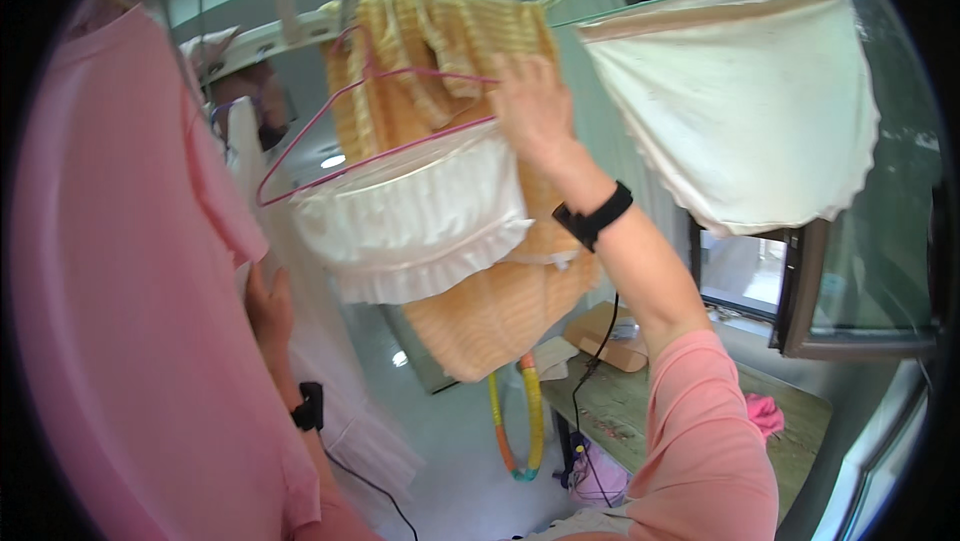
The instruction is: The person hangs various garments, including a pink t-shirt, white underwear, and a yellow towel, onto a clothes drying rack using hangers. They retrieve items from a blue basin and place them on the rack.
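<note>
My right hand (534, 110) is raised over the right end of a pink clothes hanger (311, 117), hiding that end. Its fingers point up and are blurred, so their grip cannot be made out. A white ruffled cloth (409, 222) is draped over the hanger's lower bar. Just behind hangs a yellow-orange striped towel-like cloth (480, 323). My left hand (271, 308) is lower at the left, beside the sleeve of a hanging pink T-shirt (135, 256). The shirt covers part of that hand, and its thumb points up.
A white scallop-edged cloth (735, 106) hangs on a line at upper right, near an open window (862, 293). Sheer white fabric (337, 391) hangs at left. Below are a wooden table (795, 398) with a cardboard box (607, 335), a colourful hoop (534, 421) and a black cable (576, 406).
</note>
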The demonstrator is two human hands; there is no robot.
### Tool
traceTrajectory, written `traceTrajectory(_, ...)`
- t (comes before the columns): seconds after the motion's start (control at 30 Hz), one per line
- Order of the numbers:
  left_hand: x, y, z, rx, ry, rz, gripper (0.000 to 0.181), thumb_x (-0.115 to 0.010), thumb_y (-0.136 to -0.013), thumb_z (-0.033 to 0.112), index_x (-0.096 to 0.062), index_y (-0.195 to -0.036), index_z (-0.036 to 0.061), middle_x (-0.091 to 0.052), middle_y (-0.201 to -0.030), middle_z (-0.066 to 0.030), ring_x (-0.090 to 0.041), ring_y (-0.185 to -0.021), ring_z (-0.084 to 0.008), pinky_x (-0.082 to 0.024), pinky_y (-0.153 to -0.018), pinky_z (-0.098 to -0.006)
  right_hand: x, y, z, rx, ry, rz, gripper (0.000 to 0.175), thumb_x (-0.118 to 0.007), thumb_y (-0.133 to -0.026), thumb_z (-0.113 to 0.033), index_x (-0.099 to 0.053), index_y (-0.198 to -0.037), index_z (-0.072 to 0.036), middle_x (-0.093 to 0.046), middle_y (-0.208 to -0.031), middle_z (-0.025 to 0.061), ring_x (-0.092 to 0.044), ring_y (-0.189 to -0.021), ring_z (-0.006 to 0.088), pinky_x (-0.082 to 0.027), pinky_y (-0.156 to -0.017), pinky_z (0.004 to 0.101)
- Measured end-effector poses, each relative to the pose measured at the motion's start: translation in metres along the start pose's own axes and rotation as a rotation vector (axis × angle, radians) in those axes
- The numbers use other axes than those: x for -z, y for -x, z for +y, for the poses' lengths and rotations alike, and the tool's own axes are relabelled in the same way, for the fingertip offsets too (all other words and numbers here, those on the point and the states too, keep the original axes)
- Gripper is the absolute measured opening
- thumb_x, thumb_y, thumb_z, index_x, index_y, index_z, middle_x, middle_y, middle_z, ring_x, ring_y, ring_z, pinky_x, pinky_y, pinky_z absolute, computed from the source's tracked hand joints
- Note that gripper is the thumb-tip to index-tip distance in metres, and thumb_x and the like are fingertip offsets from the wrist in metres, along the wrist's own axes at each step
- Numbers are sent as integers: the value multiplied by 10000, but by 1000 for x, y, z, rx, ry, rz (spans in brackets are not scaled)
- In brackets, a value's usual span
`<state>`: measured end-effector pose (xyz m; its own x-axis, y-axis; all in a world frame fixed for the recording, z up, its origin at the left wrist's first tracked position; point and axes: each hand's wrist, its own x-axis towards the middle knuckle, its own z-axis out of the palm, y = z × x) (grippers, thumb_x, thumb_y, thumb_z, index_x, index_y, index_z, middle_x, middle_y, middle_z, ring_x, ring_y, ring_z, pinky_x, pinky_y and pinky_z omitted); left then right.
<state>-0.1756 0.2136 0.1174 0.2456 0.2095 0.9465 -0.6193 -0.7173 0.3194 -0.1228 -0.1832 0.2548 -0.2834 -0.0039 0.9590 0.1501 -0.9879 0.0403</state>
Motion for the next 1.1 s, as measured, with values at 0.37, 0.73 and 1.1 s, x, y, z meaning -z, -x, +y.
traceTrajectory(0.37,-19,7,-10,-91,79,-2,538,-478,-898,32,-404,-1430,8,-417,-1479,-149,-353,-1395,-274,-252,-1145,-350,246,-167,137,314,858,359,289,-627,-830,-247,-606,-1060,-73,-566,-1207,124,-467,-1192,326,-412,-929,511)
traceTrajectory(0.73,-45,10,4,-30,179,7,537,-480,-909,42,-396,-1439,13,-414,-1486,-147,-344,-1404,-266,-237,-1154,-345,290,-196,239,-21,542,-23,281,-498,-932,-399,-668,-1040,-203,-696,-975,88,-653,-910,335,-505,-778,426)
traceTrajectory(1.1,-52,19,22,-7,209,28,546,-521,-880,36,-431,-1418,10,-454,-1454,-150,-382,-1377,-272,-264,-1140,-345,299,-211,225,-55,414,187,225,-564,-888,-287,-677,-939,-100,-674,-889,159,-641,-883,367,-497,-778,447)
